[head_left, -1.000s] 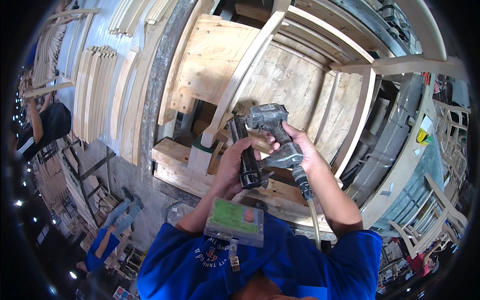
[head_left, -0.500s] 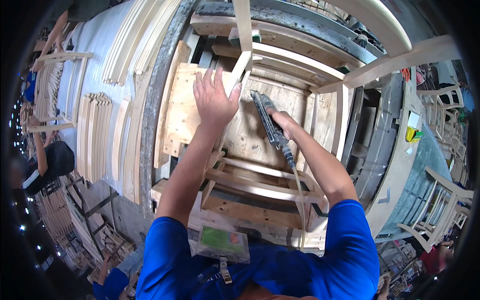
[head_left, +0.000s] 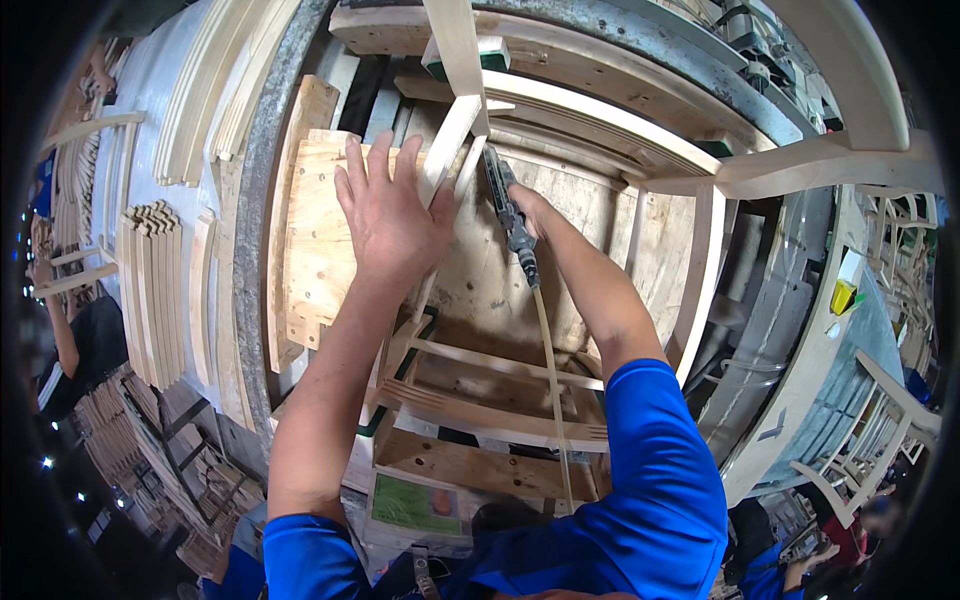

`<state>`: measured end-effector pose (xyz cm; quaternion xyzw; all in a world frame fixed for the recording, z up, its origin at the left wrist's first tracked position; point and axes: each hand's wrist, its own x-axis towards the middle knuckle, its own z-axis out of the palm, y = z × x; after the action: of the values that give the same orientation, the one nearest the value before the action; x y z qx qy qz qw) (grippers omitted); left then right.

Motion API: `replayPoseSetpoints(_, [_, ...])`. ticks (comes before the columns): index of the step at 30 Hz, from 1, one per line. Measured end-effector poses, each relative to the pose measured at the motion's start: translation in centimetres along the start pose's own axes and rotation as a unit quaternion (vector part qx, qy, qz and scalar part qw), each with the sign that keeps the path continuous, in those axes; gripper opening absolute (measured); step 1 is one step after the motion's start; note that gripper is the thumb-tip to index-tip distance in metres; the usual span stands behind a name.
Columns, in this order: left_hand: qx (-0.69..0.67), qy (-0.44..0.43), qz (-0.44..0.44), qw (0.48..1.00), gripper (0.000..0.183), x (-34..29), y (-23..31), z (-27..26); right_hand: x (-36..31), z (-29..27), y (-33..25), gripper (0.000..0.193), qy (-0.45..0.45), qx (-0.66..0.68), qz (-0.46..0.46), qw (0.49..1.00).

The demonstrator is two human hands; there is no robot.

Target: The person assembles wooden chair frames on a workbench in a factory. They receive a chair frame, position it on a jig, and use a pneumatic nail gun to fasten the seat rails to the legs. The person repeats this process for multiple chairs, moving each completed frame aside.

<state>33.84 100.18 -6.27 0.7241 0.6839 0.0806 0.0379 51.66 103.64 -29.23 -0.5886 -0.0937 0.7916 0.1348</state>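
Note:
A pale wooden chair frame (head_left: 705, 270) lies in front of me inside a low wooden jig. My left hand (head_left: 395, 225) is spread with its palm down against the left side of the frame, near the plywood board (head_left: 315, 235); the thumb is beside a short rail (head_left: 450, 150). In my right hand (head_left: 530, 212) is a black and grey air nail gun (head_left: 510, 220). Its nose is close to the inner side of that rail, by the upper corner joint; whether they touch I cannot tell. A yellowish air hose (head_left: 552, 390) runs from the tool toward my body.
Stacked wooden strips (head_left: 155, 290) and curved slats (head_left: 205, 95) lie on the left table. A metal beam (head_left: 260, 200) edges the jig. Finished-looking chair frames (head_left: 865, 430) stand at right, beside a small yellow item (head_left: 842, 297). Other people work at the far left and lower right.
The nail gun has moved up and left, to the frame's corner. My left hand remains spread at the frame's left side. The whole view has shifted somewhat.

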Motion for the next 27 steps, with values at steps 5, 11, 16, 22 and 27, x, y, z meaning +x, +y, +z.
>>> replayPoseSetpoints(5, [-0.009, 0.009, 0.013, 1.000, 0.063, 0.4, 0.4, 0.2, 2.0, -1.6, -0.4, 0.044, -0.049, 0.031, 0.014, 0.998])
replayPoseSetpoints(11, [-0.015, 0.035, 0.033, 0.999, 0.062, 0.5, 0.0, 0.6, 3.9, -1.8, 0.4, 0.045, -0.071, 0.076, -0.003, 0.995])
replayPoseSetpoints(16, [-0.006, 0.039, 0.023, 0.999, 0.061, -0.2, -0.6, 1.0, 3.9, 0.1, 0.9, 0.036, -0.071, 0.080, 0.017, 0.994])
replayPoseSetpoints(22, [-0.022, 0.066, 0.046, 0.997, 0.059, 0.7, -0.2, 1.0, 4.4, -2.0, 1.4, 0.043, -0.040, 0.100, -0.005, 0.994])
replayPoseSetpoints(27, [0.016, 0.083, 0.030, 0.996, 0.058, -0.5, -1.1, 1.4, -1.6, 0.1, 1.8, 0.074, 0.163, -0.423, -0.039, 0.890])
